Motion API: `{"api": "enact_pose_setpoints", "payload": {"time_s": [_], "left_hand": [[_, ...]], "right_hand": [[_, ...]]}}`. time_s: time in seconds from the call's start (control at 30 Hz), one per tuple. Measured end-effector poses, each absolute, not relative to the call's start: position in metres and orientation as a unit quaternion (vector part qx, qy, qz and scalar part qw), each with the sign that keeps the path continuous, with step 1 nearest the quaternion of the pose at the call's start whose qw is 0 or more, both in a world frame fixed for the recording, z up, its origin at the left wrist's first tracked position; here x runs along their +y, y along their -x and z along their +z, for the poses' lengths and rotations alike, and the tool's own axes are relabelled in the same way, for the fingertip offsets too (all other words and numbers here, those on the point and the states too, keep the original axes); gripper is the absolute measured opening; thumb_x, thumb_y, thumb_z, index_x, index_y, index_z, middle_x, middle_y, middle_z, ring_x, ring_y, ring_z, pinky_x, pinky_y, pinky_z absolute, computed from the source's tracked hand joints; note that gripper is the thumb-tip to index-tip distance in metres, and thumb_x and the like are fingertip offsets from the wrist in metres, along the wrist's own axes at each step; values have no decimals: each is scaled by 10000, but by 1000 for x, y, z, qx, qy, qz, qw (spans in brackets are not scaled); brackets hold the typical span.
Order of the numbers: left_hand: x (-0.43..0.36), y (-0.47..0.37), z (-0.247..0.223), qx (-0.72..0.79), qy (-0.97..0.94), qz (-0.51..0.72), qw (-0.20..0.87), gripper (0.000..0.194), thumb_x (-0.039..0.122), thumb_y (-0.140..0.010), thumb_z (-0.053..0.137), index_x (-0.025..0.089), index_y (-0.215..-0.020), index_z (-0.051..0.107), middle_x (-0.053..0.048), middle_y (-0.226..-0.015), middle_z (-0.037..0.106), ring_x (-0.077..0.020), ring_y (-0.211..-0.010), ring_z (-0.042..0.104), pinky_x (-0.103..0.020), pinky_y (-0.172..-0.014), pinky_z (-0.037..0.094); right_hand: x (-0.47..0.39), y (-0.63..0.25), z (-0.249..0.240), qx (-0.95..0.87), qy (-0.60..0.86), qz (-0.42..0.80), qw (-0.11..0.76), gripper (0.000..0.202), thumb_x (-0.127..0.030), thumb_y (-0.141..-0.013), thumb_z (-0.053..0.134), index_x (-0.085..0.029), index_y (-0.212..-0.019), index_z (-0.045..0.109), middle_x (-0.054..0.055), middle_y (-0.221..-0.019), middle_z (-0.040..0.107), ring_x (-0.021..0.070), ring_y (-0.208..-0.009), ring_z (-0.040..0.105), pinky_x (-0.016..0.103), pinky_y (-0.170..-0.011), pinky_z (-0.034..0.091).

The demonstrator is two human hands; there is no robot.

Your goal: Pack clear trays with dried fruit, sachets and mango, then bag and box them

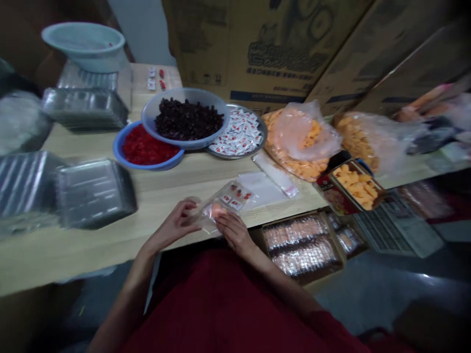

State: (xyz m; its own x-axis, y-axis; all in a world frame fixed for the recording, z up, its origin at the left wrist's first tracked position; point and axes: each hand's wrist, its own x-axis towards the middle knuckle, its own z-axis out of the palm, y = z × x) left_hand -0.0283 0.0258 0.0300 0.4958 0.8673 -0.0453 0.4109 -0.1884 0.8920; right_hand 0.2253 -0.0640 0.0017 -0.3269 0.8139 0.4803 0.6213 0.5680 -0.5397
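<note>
1. A deep red, maroon-toned top (221,304) covers the torso; its cloth looks plain, a single colour that darkens toward the shaded upper part.
2. The right sleeve (331,331) is the same dark red, wide and loose, ending around the elbow.
3. The right forearm (281,282) is bare, slim, and tapers toward the wrist.
4. The left forearm (135,279) is bare too, equally slender down to a narrow wrist.
5. The left hand (183,219) and right hand (233,231) are ungloved, with slim fingers; nail details are too blurred to tell.
</note>
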Motion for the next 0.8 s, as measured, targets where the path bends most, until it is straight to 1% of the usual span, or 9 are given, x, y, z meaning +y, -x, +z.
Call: {"api": "enact_pose_setpoints", "payload": {"time_s": [0.07,0.13,0.23,0.33,0.47,0.6,0.63,0.73,0.8], "left_hand": [[34,23,36,400,-752,245,462,854,462,-730,845,323,-1469,440,-116,-1551,457,-288,-1371,506,-462,-1103,465],[46,10,42,360,-780,240,452,939,473,-749,838,351,-1545,355,-98,-1631,371,-302,-1487,385,-524,-1206,355],[62,-18,52,326,-786,250,461,644,482,-855,743,320,-1443,536,-75,-1563,491,-295,-1492,393,-538,-1240,305],[72,-44,68,297,-764,262,509,386,482,-899,692,273,-1222,716,-81,-1360,674,-286,-1348,568,-468,-1171,430],[71,-68,86,276,-741,273,548,346,484,-889,700,227,-1114,760,-88,-1153,763,-260,-1082,716,-368,-1000,557],[56,-93,90,266,-729,271,569,367,485,-854,741,188,-1068,767,-88,-1048,783,-248,-951,740,-332,-894,587],[50,-100,90,259,-731,264,573,362,474,-856,743,184,-1071,764,-88,-1044,783,-245,-949,738,-326,-886,586],[29,-123,92,228,-750,225,578,310,438,-896,708,190,-1076,756,-83,-1080,771,-236,-1010,720,-333,-930,567],[16,-135,92,204,-773,193,569,313,419,-918,684,223,-1159,726,-70,-1181,742,-231,-1108,688,-359,-1017,529]], "right_hand": [[-55,-234,32,-767,459,144,425,313,-205,-1046,444,-243,-1239,687,81,-1267,733,199,-1280,637,461,-1141,467],[-47,-241,60,-716,468,160,492,307,-250,-1060,432,-242,-1231,687,85,-1217,748,196,-1217,670,439,-1089,507],[-41,-247,88,-655,476,190,556,288,-303,-1068,450,-232,-1182,705,93,-1156,761,190,-1141,695,391,-1007,548],[-43,-255,97,-607,498,240,571,275,-346,-1061,485,-236,-1142,724,86,-1144,766,187,-1115,705,363,-989,555],[-56,-275,107,-537,530,318,575,283,-441,-1010,582,-223,-1081,748,79,-1127,765,198,-1089,713,346,-977,554],[-77,-296,133,-569,556,320,514,491,-483,-773,854,-213,-1162,721,63,-1109,741,207,-1025,699,312,-914,540],[-84,-300,139,-582,573,307,489,466,-467,-793,843,-209,-1159,717,58,-1079,734,196,-989,694,300,-880,534],[-107,-313,151,-608,622,266,416,209,-369,-963,673,-195,-1068,719,40,-956,706,155,-872,665,271,-785,502],[-128,-325,152,-607,650,246,384,125,-273,-986,623,-194,-1012,716,32,-922,701,147,-848,655,267,-771,489]]}}
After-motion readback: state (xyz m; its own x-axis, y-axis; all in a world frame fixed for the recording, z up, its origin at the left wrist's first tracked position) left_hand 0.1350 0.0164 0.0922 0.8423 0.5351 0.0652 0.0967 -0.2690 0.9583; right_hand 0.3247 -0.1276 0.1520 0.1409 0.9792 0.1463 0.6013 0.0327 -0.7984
